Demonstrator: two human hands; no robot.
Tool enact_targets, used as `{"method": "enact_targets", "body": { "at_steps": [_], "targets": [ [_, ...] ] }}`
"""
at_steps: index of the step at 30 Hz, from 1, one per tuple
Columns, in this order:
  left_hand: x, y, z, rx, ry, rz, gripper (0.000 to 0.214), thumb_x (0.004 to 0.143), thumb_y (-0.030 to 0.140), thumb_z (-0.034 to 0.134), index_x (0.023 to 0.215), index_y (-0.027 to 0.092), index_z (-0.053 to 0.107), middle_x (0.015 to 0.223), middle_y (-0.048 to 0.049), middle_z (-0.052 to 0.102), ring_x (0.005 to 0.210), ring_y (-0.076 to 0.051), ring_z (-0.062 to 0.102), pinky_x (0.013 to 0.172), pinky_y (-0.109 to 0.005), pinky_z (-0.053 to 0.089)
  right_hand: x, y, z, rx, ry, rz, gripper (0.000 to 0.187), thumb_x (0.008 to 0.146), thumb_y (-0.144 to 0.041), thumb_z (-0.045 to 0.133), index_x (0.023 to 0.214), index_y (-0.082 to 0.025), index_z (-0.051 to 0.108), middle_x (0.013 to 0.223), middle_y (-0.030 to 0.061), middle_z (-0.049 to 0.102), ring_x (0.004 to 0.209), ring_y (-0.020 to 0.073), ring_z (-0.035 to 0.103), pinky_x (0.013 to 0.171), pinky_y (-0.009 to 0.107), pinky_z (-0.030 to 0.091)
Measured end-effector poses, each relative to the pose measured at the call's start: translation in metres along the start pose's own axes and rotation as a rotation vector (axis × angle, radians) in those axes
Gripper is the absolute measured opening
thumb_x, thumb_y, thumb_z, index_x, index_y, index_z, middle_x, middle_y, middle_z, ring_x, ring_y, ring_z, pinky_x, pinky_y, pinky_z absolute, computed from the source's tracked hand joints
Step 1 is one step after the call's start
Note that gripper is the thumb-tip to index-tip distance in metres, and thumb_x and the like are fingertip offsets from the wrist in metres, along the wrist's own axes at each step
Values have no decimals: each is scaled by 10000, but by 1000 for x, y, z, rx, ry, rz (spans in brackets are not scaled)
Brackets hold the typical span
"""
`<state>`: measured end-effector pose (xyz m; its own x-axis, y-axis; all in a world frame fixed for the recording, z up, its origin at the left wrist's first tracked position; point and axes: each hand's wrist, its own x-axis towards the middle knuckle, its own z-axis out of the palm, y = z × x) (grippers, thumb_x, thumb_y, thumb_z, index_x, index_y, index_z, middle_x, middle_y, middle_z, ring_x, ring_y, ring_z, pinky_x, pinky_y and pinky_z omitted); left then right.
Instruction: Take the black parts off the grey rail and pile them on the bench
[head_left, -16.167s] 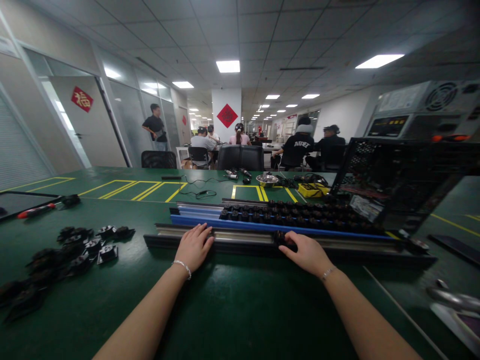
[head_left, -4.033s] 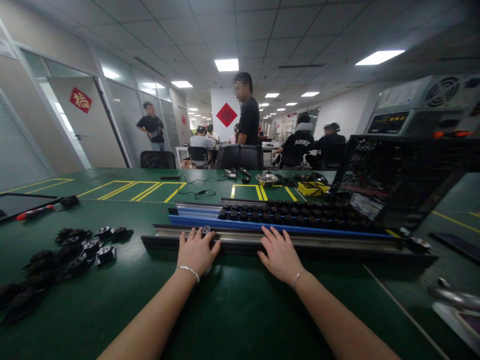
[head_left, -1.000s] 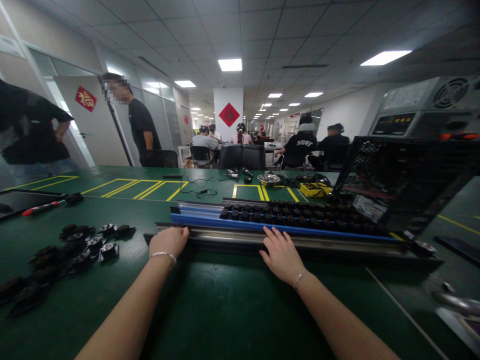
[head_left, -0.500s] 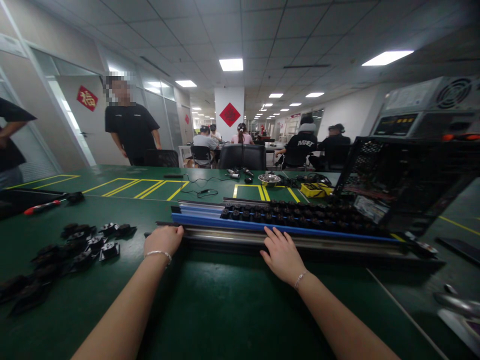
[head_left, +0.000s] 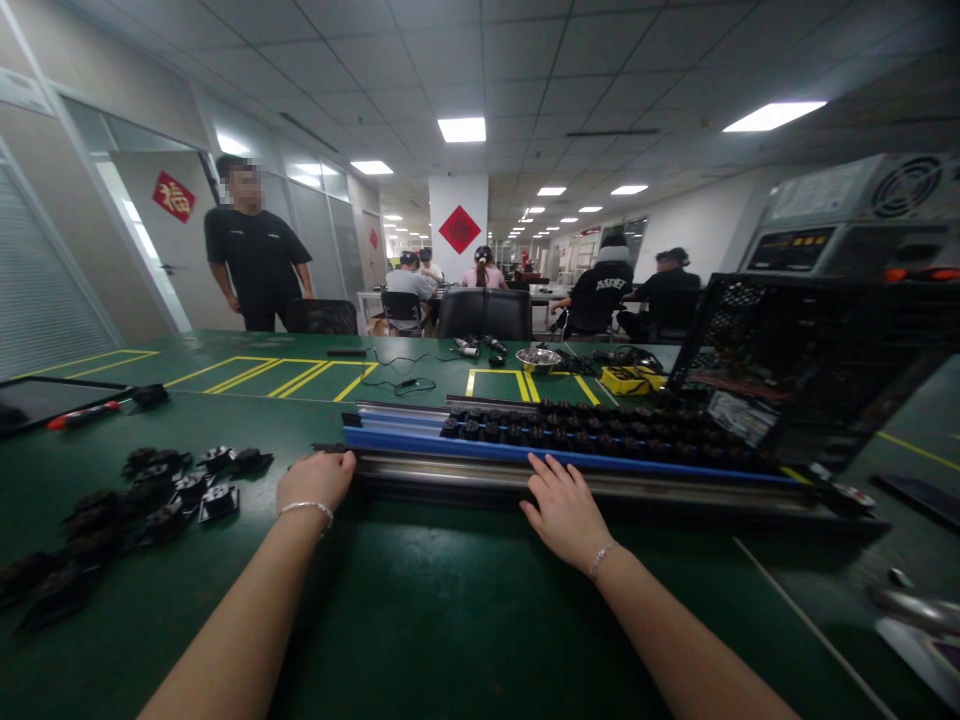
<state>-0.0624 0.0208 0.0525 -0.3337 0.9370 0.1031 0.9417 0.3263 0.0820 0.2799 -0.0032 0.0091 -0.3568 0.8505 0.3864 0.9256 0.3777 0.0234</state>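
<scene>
My left hand (head_left: pixel 316 482) is closed at the left end of a long metal rail (head_left: pixel 435 472), with its fingers curled over it and partly hidden. My right hand (head_left: pixel 566 508) lies on the same rail farther right, fingers stretched out and spread. Its fingertips touch the blue strip (head_left: pixel 405 442) along the back of the rail. Behind that strip stand rows of small black parts (head_left: pixel 570 430). To the left of my left hand lies a loose group of similar black parts (head_left: pixel 161 490), some with pale faces.
An open computer case (head_left: pixel 817 370) stands at the right, a metal box with a fan on top. Farther back are a metal bowl (head_left: pixel 538 360), a yellow item (head_left: pixel 631 379) and cables. A red-handled tool (head_left: pixel 82 413) lies left. Another person (head_left: pixel 259 250) stands beyond the table.
My left hand has slid a little to the left along the rail's end; my right hand has stayed put. A person at the left edge has left the view.
</scene>
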Motion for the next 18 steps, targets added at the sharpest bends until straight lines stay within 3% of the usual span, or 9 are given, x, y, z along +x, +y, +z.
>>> {"method": "enact_targets", "body": {
  "at_steps": [18],
  "targets": [
    [11,-22,14,-5,83,-50,527,818,436,231,1017,196,656,1081,-123,636,970,-271,573,793,-358,422,1,0,-1,12,-11,3,236,826,-330,432,947,-195,582,1372,77,390,1266,268,301,999,473,243]
  ]
}}
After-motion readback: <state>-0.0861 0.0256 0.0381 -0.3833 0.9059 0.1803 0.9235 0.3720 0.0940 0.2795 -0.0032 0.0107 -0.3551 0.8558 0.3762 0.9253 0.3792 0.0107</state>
